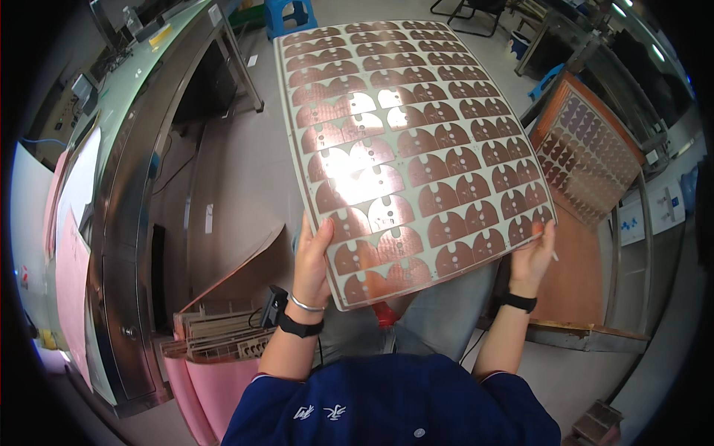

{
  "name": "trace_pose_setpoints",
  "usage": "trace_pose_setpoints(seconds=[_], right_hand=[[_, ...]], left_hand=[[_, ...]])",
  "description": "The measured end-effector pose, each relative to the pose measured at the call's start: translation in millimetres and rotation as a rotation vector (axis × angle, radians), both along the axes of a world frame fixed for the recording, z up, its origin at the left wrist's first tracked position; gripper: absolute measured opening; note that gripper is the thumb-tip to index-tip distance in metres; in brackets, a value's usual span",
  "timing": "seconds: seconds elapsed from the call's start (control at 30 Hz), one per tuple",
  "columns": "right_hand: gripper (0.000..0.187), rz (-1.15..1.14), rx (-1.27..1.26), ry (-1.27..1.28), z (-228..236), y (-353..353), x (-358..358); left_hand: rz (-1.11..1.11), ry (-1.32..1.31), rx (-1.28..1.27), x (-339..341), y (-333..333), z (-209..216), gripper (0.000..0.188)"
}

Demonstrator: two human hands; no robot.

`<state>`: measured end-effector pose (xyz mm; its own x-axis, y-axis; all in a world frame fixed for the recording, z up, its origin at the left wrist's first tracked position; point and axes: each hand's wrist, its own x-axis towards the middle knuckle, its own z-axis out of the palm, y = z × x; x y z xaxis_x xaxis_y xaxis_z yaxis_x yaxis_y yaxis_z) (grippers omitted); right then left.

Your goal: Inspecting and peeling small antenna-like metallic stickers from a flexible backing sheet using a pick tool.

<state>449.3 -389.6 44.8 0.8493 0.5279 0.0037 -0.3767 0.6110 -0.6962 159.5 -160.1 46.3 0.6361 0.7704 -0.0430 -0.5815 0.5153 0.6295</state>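
A large pale green circuit board panel (413,178), covered in rows of rounded copper shapes, is tilted up in front of me above my lap. Glare from a light whitens its left middle part. My left hand (315,249) grips the lower left edge, thumb on the face and the other fingers behind. At the lower right corner my right hand (532,260) is closed on the edge, its fingers partly hidden by the panel. A thin whitish stick, perhaps a pen (555,256), pokes out beside the right hand.
On the left runs a metal desk (123,245) with a glass top and pink and white papers (73,260). A rack of upright panels (223,331) with pink sheets stands lower left. To the right, another copper-patterned panel (584,149) leans on a wooden-topped cart (569,279). A blue stool (288,16) is behind.
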Motion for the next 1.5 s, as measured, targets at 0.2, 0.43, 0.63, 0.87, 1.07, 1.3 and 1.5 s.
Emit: trace_pose_setpoints(seconds=[0.2,0.43,0.63,0.87,1.07,1.3,1.5], right_hand=[[0.049,-0.134,-0.175,-0.185,22,-9,-13],[0.049,-0.16,-0.339,-0.348,35,-14,-32],[0.051,-0.141,-0.364,-0.447,42,-13,-38],[0.061,0.234,-0.27,-0.183,22,-23,-10],[0.047,0.232,-0.363,-0.187,34,-2,6],[0.036,0.201,-0.075,-0.111,7,11,-3],[0.041,0.128,0.093,-0.097,-16,47,-43]], left_hand=[[-0.049,0.054,-0.026,-15,18,-14,0.05],[-0.006,0.081,-0.039,-31,29,-43,0.054],[0.02,0.058,-0.142,-44,38,-61,0.05],[0.009,0.002,-0.155,-54,39,-53,0.033],[-0.147,0.025,0.016,-56,44,-26,0.047],[0.143,0.421,0.482,-44,51,-59,0.063],[-0.114,-0.282,-0.093,21,-22,-20,0.057]])
